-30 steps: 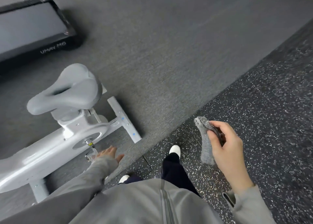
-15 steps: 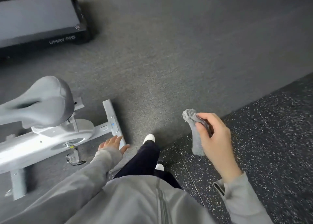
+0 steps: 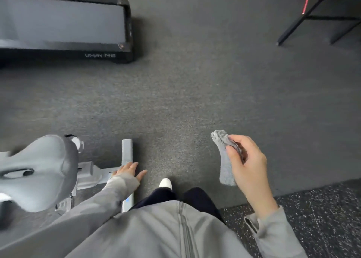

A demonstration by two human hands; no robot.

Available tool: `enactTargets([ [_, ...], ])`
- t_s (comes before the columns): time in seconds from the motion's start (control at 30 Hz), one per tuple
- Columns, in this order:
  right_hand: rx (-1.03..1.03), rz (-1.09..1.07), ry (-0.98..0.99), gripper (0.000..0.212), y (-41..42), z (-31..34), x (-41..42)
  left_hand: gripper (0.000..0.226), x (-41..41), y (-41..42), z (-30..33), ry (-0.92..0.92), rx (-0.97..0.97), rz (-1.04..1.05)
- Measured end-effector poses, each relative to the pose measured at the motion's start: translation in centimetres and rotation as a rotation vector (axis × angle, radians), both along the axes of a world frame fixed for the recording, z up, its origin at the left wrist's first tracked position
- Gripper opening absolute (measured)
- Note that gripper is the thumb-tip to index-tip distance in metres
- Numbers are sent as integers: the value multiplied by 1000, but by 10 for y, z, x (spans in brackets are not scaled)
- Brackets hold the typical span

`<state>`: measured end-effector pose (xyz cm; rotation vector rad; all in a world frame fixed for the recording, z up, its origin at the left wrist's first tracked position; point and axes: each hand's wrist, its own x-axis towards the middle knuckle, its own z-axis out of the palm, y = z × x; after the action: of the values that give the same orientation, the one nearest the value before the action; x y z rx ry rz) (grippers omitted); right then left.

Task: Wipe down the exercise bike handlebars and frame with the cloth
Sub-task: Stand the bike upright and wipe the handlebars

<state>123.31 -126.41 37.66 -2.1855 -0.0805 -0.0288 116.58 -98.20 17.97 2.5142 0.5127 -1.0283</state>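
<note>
the grey carpet floor (image 3: pixel 195 93) fills most of the view; a speckled black rubber mat (image 3: pixel 322 218) takes the lower right corner. a black treadmill (image 3: pixel 64 23) lies at upper left, its deck flat on the carpet, lettering on the near edge too blurred to read with confidence. black metal legs (image 3: pixel 300 17) of some frame, with a red cord beside them, stand at upper right.

the exercise bike (image 3: pixel 86 175) sits at lower left, pale grey. its saddle (image 3: pixel 39 171) is nearest the camera and blurred, covering much of the frame beneath. the rear stabiliser bar (image 3: pixel 127 150) lies across the carpet, running away from the viewer. the handlebars are outside the view.

the person's grey jacket (image 3: pixel 156 232) fills the bottom centre, dark trousers and one white shoe (image 3: pixel 165 183) showing below it.

the right hand (image 3: pixel 248 166) is raised over the carpet, well apart from the bike, thumb and curled fingers pinching the cloth (image 3: pixel 224 160). the cloth is grey and hangs down from the grip in a narrow fold, its tufted top end standing above the fingers; it touches no part of the bike.

the left hand (image 3: pixel 127 171) is spread with straight fingers and holds nothing. it appears over the stabiliser bar, but contact cannot be confirmed from this angle.
</note>
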Motion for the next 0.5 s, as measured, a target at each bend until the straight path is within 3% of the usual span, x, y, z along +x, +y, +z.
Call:
enactTargets([
  [0.5, 63, 552, 33, 26, 133, -20, 284, 63, 104, 61, -24, 156, 24, 598],
])
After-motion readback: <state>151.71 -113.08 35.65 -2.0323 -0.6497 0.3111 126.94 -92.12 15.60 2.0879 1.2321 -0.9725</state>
